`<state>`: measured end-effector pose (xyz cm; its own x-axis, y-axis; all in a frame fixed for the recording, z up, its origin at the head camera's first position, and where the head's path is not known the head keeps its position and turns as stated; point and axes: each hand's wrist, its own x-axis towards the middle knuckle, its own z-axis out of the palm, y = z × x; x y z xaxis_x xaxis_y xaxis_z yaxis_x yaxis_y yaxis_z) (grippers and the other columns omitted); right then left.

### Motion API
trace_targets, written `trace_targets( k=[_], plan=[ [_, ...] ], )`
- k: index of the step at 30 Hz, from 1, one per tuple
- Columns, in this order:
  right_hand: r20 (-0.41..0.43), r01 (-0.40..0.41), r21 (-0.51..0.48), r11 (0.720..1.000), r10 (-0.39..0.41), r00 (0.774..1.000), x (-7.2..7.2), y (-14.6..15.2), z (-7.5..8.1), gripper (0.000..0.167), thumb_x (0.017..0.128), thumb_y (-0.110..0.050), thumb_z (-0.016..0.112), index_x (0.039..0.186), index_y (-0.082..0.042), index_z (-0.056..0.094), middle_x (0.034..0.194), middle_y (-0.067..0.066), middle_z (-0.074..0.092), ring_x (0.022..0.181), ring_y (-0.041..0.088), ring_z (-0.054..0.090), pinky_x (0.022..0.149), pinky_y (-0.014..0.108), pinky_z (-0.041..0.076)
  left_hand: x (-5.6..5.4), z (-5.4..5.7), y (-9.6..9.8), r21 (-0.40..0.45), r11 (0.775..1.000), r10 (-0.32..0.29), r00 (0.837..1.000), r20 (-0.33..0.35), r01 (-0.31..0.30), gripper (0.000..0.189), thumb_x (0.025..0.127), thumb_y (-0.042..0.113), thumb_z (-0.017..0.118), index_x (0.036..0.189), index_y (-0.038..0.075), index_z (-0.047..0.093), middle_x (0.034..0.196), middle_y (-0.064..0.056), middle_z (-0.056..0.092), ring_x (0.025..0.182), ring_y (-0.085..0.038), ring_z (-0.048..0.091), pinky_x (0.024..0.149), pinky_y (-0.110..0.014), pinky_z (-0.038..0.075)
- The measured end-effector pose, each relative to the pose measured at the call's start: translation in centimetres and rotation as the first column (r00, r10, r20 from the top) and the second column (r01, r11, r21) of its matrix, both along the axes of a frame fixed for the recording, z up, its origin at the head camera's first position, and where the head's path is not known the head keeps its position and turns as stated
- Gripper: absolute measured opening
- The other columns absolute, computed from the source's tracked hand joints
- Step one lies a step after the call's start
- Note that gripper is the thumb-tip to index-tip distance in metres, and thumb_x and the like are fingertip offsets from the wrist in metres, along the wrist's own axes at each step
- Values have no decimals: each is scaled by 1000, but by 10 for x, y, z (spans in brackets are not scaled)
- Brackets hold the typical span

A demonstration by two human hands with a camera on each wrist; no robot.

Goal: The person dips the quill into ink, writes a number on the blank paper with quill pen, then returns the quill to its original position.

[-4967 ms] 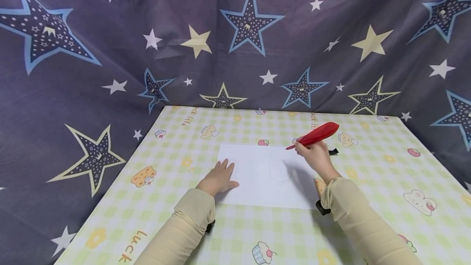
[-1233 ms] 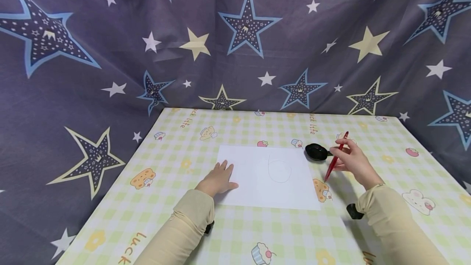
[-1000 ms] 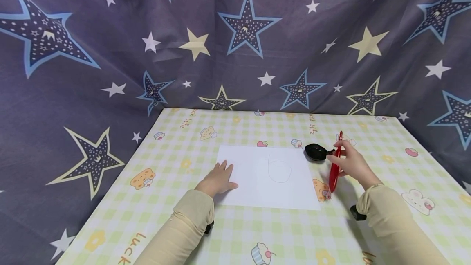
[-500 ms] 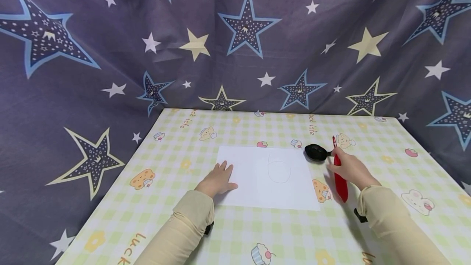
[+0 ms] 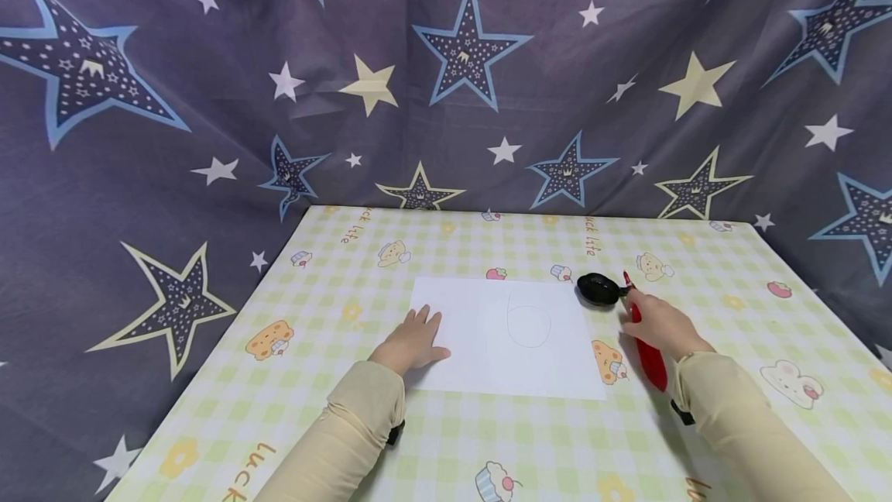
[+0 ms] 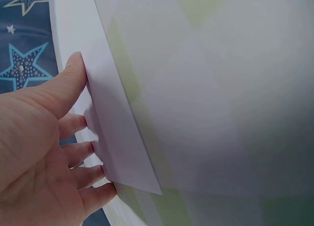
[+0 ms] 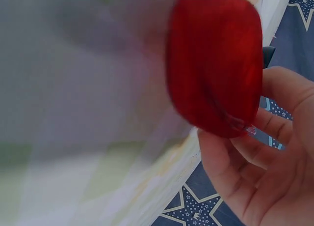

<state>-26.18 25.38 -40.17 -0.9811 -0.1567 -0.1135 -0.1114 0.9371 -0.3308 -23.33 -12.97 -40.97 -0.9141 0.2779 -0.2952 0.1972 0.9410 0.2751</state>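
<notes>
A white sheet of paper (image 5: 467, 362) lies flat, with a faint thin line shaped like a 6 on its right half. On its left edge rests my left hand (image 5: 413, 339), fingers spread and straight; the left wrist view shows the fingertips (image 6: 100, 171) along the paper. To the right of the sheet, my right hand (image 5: 665, 322) holds a red pen (image 5: 650, 366) with a broad, leaf-like end. Its thin tip points away from me. In the right wrist view the broad red end covers part of the fingers. A small black oval dish with a short handle (image 5: 598, 290) sits just left of this hand.
A green-and-white checked cloth (image 5: 446, 440) with printed cartoon figures covers the table. Behind the table hangs a dark curtain (image 5: 571, 91) with stars. Black straps show under both wrists.
My right hand has left the paper for the spot beside the black dish. It has turned the pen until the tip points away and the broad end towards me. The left hand stays put.
</notes>
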Motion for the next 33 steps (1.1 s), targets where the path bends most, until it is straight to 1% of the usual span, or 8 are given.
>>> trace_targets(
  k=[5, 9, 15, 22, 28, 33],
  plan=[
    [33, 15, 27, 1000, -16, 999, 0, -2, 0, 33, 80, -13, 67, 105, 1, 50, 86, 15, 55, 74, 27, 50, 64, 43, 45, 0, 1, 1, 9, 1000, -2, 1000, -4, 2, 68, 90, 36, 57, 141, -2, 31, 147, -24, 20, 134, -42, 14, 108, -46, 17],
    [31, 11, 47, 999, -13, 999, 2, -1, 0, 34, 80, -13, 66, 106, 1, 50, 92, 19, 56, 78, 30, 50, 67, 47, 45, -1, 0, 1, 17, 1000, 5, 1000, 1, -5, 69, 90, 35, 58, 142, -1, 30, 147, -23, 19, 134, -41, 14, 108, -46, 17],
    [14, 13, 68, 998, -14, 1000, 3, -1, -3, 27, 79, -12, 66, 99, -1, 52, 91, 19, 56, 76, 29, 50, 66, 47, 44, -2, 1, 2, 11, 1000, 12, 1000, 20, -12, 70, 90, 36, 58, 143, 0, 30, 148, -21, 18, 135, -39, 14, 109, -45, 17],
    [0, 39, 75, 996, -39, 999, 4, -4, -6, 26, 79, -11, 66, 100, 0, 55, 97, 23, 57, 80, 31, 50, 71, 49, 45, -2, 6, 3, 3, 1000, 16, 999, 39, -16, 70, 89, 35, 60, 142, -1, 31, 147, -22, 20, 134, -40, 15, 108, -46, 18],
    [-1, 48, 86, 995, -48, 999, 5, -4, -6, 26, 80, -11, 65, 101, 2, 57, 99, 25, 56, 81, 32, 51, 72, 50, 45, -3, 11, 4, -29, 1000, 1, 1000, 12, -1, 70, 87, 36, 63, 139, -2, 35, 145, -23, 25, 133, -40, 21, 107, -46, 21],
    [7, 51, 92, 994, -52, 999, 6, -6, -5, 27, 80, -12, 64, 102, 2, 57, 99, 25, 55, 81, 32, 51, 72, 49, 46, -5, 10, 4, -44, 999, -13, 1000, -15, 12, 71, 84, 37, 66, 136, -2, 39, 141, -23, 32, 129, -39, 28, 105, -46, 27]
  ],
)
